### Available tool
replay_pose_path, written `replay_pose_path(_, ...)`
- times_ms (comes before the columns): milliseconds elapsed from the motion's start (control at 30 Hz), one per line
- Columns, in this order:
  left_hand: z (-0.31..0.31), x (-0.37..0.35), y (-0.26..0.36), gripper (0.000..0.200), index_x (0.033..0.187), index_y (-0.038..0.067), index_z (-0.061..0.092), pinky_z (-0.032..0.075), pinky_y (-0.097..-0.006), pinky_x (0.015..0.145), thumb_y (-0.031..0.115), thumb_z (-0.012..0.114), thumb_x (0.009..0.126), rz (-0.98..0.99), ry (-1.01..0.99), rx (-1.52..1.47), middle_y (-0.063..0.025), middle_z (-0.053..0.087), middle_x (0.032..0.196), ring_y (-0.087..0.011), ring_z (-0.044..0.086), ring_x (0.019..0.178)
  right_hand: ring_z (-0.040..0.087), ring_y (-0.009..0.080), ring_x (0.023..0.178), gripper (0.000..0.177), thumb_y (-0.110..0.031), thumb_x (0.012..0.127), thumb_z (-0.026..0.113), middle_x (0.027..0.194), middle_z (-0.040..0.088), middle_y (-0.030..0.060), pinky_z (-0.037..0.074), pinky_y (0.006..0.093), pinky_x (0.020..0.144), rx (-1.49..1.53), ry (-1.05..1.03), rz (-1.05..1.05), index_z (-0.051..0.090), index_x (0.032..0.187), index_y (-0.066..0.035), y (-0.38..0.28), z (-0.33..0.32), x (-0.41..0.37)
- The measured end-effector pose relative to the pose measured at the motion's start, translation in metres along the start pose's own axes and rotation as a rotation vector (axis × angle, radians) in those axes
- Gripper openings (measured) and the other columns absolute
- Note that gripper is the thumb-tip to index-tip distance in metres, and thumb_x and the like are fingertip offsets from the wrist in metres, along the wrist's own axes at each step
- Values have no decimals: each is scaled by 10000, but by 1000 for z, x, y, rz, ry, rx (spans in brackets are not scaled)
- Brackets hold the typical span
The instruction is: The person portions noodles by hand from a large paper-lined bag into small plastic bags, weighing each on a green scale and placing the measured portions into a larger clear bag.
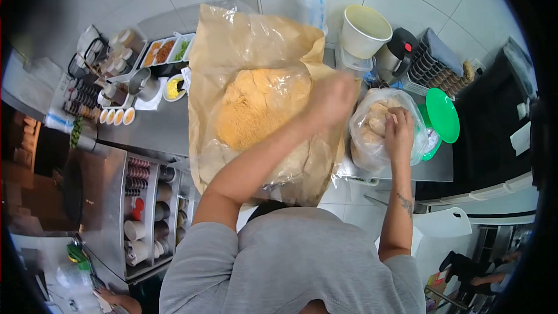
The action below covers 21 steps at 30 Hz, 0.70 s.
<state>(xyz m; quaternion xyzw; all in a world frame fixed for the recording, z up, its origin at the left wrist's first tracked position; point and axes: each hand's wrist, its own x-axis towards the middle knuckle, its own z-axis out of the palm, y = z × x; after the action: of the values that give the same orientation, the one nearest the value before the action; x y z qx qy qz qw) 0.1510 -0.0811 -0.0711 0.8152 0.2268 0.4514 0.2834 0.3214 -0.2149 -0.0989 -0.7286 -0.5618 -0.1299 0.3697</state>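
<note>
A large brown paper bag (256, 38) with a clear plastic lining lies wide open before me. In it is a heap of fine orange strands (250, 110), like thin noodles, with paler material nearer me. My left hand (334, 99) is raised over the bag's right side; motion smears its fingers. To the right sits a clear plastic bag (366, 154) full of pale round balls (376, 122). At its mouth, my right hand (399, 131) has its fingers curled down on one of the balls, the fingertips partly hidden.
Behind the plastic bag stand a white tub (366, 32) and a black kettle (395, 52). A green lid (443, 115) leans at the right. Trays of toppings (165, 52), a metal pot (144, 83) and halved eggs (117, 117) are on the left counter. Other people appear at both lower corners.
</note>
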Motion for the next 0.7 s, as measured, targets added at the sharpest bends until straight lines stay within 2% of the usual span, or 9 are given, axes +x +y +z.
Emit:
replay_pose_path(100, -54, 43, -24, 142, 865, 17, 583, 459, -384, 709, 144, 522, 848, -111, 113, 57, -164, 589, 811, -290, 595, 790, 541, 336, 922, 112, -47, 809, 591, 962, 584, 141, 425, 404, 816, 110, 136, -145, 590, 908, 5, -48, 5, 7)
replay_pose_path(167, -73, 77, -38, 164, 884, 8, 590, 463, -380, 710, 158, 528, 854, -68, 181, 103, -160, 600, 831, -279, 601, 804, 551, 325, 893, 146, -32, 791, 591, 981, 579, 143, 429, 403, 803, 263, 46, -141, 590, 935, -11, -74, 25, -1)
replay_pose_path(233, -82, 120, -58, 189, 897, 2, 595, 476, -392, 726, 178, 557, 838, 27, 268, 203, -171, 617, 898, -294, 608, 845, 570, 324, 885, 258, -29, 778, 587, 1010, 573, 137, 442, 386, 801, 508, -284, 59, 561, 1034, -47, -105, 40, -6)
replay_pose_path(300, -82, 157, -73, 243, 917, -5, 588, 487, -404, 753, 212, 600, 808, 25, 315, 345, -187, 621, 955, -322, 608, 892, 539, 341, 1014, 452, -78, 776, 594, 1141, 517, 151, 421, 439, 872, 448, -585, 203, 467, 1209, -104, -121, 65, -19)
replay_pose_path(400, -77, 195, -85, 345, 992, -2, 564, 498, -425, 769, 249, 651, 772, -124, 170, 497, -199, 610, 950, -362, 603, 922, 428, 373, 1176, 606, -156, 769, 602, 1267, 420, 174, 352, 526, 945, 70, -598, 239, 353, 1321, -132, -121, 105, -51)
replay_pose_path(433, -77, 206, -92, 372, 1025, 5, 557, 502, -435, 762, 250, 662, 765, -159, 67, 524, -198, 603, 923, -375, 603, 917, 318, 393, 1257, 669, -208, 760, 603, 1331, 344, 197, 283, 588, 970, 21, -671, 273, 310, 1358, -141, -106, 122, -60)
replay_pose_path(567, -81, 241, -107, 345, 1040, 17, 517, 510, -401, 609, 214, 653, 793, -75, -89, 684, -141, 570, 766, -314, 623, 732, 322, 391, 1248, 655, -194, 743, 601, 1301, 370, 215, 288, 549, 983, -90, -430, 207, 335, 1331, -85, -87, 134, -73)
replay_pose_path(667, -78, 274, -133, 153, 909, -39, 565, 518, -327, 615, 95, 516, 855, 120, 142, 674, -145, 636, 808, -216, 631, 667, 396, 394, 1160, 513, -177, 736, 598, 1178, 456, 220, 326, 514, 953, -72, -393, 247, 439, 1195, -15, -84, 130, -63)
replay_pose_path(700, -81, 278, -129, 177, 922, -49, 561, 517, -338, 601, 107, 503, 862, 52, 142, 478, -168, 635, 821, -232, 633, 654, 434, 394, 1111, 442, -166, 735, 595, 1123, 485, 218, 353, 498, 928, -101, -447, 280, 472, 1125, 4, -83, 128, -59)
